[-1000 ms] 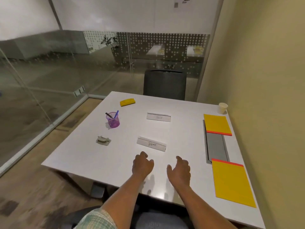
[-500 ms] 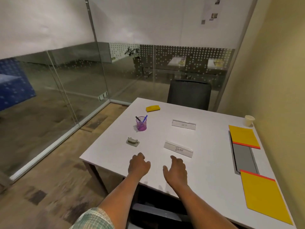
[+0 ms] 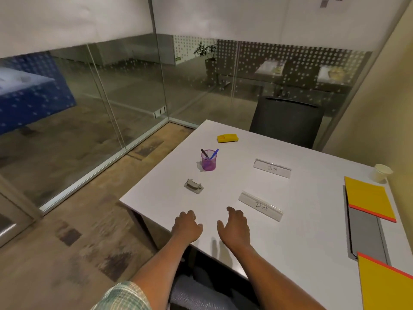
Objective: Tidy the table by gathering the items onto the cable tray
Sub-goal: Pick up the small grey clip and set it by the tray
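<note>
On the white table point(image 3: 301, 220), the grey cable tray point(image 3: 365, 236) runs along the right side. One yellow folder point(image 3: 367, 198) covers its far end and another yellow folder point(image 3: 386, 287) its near end. Left of them lie two clear name plates, "Dear" point(image 3: 260, 205) and "Beta" point(image 3: 272, 168). Further left are a purple pen cup point(image 3: 208, 161), a small grey clip point(image 3: 194, 186) and a yellow eraser point(image 3: 228, 138). My left hand point(image 3: 186, 227) and my right hand point(image 3: 234, 229) hover over the near table edge, fingers loosely curled, holding nothing.
A paper cup point(image 3: 382, 172) stands at the far right by the yellow wall. A dark chair point(image 3: 287, 121) sits behind the table. Glass partitions enclose the room on the left and back. The table's left edge drops to carpeted floor.
The view has swung left, so the table sits further right in frame. Both hands stay together over the near edge, barely moved. Nothing was picked up.
</note>
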Tool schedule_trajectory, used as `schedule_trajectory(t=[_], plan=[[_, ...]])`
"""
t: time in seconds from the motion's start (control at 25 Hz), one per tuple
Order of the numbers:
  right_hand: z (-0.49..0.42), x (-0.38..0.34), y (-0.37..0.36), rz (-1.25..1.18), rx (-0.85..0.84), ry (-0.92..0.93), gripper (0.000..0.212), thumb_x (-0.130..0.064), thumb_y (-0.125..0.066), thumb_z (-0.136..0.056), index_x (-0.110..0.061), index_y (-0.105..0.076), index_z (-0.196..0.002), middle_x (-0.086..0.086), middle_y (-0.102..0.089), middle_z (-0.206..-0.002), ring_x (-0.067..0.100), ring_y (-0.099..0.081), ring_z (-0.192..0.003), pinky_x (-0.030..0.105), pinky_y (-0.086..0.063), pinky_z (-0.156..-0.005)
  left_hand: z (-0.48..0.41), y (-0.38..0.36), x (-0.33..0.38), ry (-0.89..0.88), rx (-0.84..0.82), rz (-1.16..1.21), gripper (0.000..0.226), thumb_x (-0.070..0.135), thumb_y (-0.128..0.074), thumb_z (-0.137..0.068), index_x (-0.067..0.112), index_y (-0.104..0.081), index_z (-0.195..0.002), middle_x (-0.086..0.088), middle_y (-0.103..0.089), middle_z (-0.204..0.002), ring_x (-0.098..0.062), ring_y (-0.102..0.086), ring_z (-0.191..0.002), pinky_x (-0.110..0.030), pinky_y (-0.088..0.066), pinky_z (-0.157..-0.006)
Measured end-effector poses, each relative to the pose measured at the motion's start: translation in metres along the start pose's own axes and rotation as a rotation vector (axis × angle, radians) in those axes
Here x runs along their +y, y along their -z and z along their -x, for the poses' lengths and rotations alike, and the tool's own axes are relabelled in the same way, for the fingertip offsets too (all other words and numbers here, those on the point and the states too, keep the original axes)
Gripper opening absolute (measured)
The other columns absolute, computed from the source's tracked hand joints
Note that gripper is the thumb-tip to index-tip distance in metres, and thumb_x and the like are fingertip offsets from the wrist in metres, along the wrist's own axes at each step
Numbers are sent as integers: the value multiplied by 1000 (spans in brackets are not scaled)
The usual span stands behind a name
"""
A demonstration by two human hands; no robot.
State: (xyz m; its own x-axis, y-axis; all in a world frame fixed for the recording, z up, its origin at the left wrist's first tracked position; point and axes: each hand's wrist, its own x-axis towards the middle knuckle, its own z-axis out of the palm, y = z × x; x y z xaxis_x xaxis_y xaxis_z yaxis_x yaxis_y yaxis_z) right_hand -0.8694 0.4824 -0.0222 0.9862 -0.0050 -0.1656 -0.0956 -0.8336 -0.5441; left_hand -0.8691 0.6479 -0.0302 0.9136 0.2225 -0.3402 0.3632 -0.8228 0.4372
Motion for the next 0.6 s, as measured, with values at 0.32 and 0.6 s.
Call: schedule_trajectory(t=[0.32,0.6], plan=[[-82,-20,-56,16,-62,-78,56,-37,-54,-95,-17,-40,-145,8,-46,-140,28,-47,-126,38,-44,-99,-97,-28,-38,-62,-141,-147,44,42,-55,-92,19,-49,-129,-6,-49,-129,-26,-50,-121,-39,-48,-100],[-166,-59,-107,75,-118,-49,49,-36,-51,-95,-16,-45,-139,12,-50,-134,32,-51,-121,41,-47,-92,-162,-55,-78,-271,-257,-452,94,56,-58,-88,24,-4,-159,-11,8,-167,-37,2,-153,-53,-15,-121]])
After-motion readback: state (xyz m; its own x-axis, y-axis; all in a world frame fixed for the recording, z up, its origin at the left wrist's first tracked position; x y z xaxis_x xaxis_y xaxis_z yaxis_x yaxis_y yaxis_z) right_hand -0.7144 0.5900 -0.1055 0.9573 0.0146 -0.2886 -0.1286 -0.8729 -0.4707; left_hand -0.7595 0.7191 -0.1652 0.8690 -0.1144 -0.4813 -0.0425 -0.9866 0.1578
